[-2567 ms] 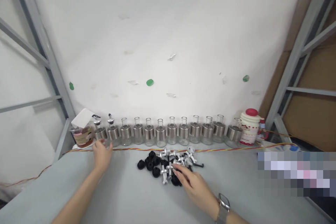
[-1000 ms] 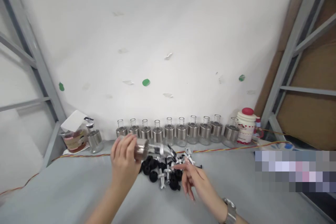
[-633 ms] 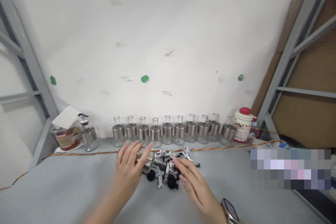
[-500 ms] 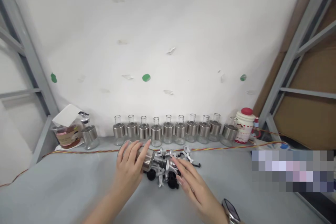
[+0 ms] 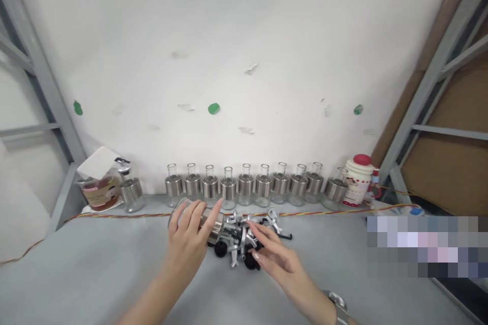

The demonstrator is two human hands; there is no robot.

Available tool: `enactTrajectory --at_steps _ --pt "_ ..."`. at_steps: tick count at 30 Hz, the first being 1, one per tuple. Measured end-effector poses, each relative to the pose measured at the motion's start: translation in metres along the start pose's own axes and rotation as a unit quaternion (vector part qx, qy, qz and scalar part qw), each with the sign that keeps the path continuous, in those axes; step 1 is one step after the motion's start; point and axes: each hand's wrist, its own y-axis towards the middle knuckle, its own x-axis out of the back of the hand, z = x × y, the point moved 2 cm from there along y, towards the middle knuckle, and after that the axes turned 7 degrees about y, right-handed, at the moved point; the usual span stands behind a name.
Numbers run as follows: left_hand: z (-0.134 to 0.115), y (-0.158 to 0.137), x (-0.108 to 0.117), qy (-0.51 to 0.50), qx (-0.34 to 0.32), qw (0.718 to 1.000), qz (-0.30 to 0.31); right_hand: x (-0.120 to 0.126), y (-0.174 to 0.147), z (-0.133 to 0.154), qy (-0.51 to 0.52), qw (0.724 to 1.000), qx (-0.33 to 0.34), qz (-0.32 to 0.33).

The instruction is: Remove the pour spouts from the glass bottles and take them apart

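My left hand point(image 5: 192, 231) is wrapped over a glass bottle with a steel sleeve point(image 5: 216, 228), tilted onto its side with the neck to the right. A silver pour spout with a black stopper point(image 5: 240, 235) sits at the bottle's mouth. Around the spout's outer end, my right hand point(image 5: 280, 259) has thumb and fingers apart, the index fingertip at its upper side. Whether the thumb touches it I cannot tell. Under and behind both hands lies a pile of loose silver pour spouts point(image 5: 273, 217) with black round parts point(image 5: 220, 249), partly hidden by the hands.
Several sleeved glass bottles point(image 5: 246, 185) stand in a row along the wall. At left are a bottle with a spout fitted point(image 5: 131, 190) and a plastic tub point(image 5: 99, 195). A white jar with a red lid point(image 5: 357, 183) stands right. A twisted wire point(image 5: 145, 215) crosses the grey table point(image 5: 95, 264).
My right thumb and fingers have spread apart at the spout, and the wrist has turned. My left hand keeps its hold on the bottle. The view has shifted slightly.
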Motion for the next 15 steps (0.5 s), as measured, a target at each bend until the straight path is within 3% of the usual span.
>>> enactTrajectory --at_steps 3,5,10,13,15 --pt "-0.002 0.001 0.002 0.004 -0.018 1.0 -0.003 -0.005 -0.003 0.003 -0.01 1.0 -0.002 0.022" --pt "-0.001 0.0 0.0 -0.008 0.004 1.0 0.006 -0.007 -0.005 0.005 -0.03 0.999 0.005 0.011" --pt "0.003 0.0 -0.004 -0.03 0.089 0.995 0.043 -0.003 -0.007 0.007 -0.105 0.987 0.03 -0.116" --pt "-0.001 0.001 0.0 -0.014 0.073 0.997 0.038 0.002 -0.001 -0.001 -0.107 0.986 0.009 -0.124" --pt "-0.007 0.003 0.005 0.0 0.033 0.999 0.023 0.004 0.005 -0.011 -0.086 0.992 -0.024 -0.091"
